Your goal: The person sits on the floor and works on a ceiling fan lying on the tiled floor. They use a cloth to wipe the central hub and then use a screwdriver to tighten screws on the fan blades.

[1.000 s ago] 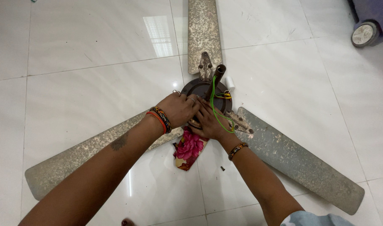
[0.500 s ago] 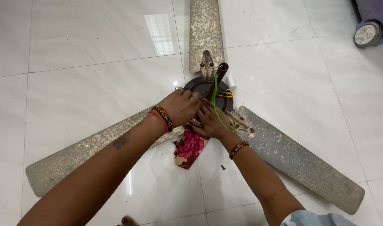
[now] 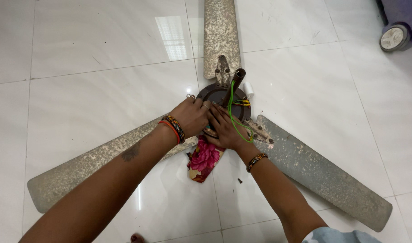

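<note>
**Inspector:** Report the layout, left side first.

**Me:** A ceiling fan (image 3: 224, 96) lies on the white tiled floor (image 3: 80, 99). Its left blade (image 3: 93, 166) runs from the hub out toward the lower left, spotted with grime. My left hand (image 3: 190, 116) rests palm down on the dark motor housing (image 3: 212, 93) at its left edge; fingers are spread slightly and laid flat, not closed round anything. Orange and dark bangles (image 3: 173, 129) sit on that wrist.

**Inspector:** And the centre?

**Me:** A flowered pink cloth (image 3: 205, 158) lies on the floor just under both hands, partly beneath the hub. The top blade (image 3: 221, 33) points straight away from me. A brown downrod (image 3: 233, 83) stands tilted from the hub, with a green wire (image 3: 233, 117) looping down from it.

**Inspector:** Right side?

**Me:** My right hand (image 3: 226, 130) presses on the near edge of the housing, fingers curled; whether they grip something I cannot tell. The green wire crosses its back. The right blade (image 3: 323, 173) extends to the lower right. A small dark screw (image 3: 239, 181) lies on the tile near my right forearm.
</note>
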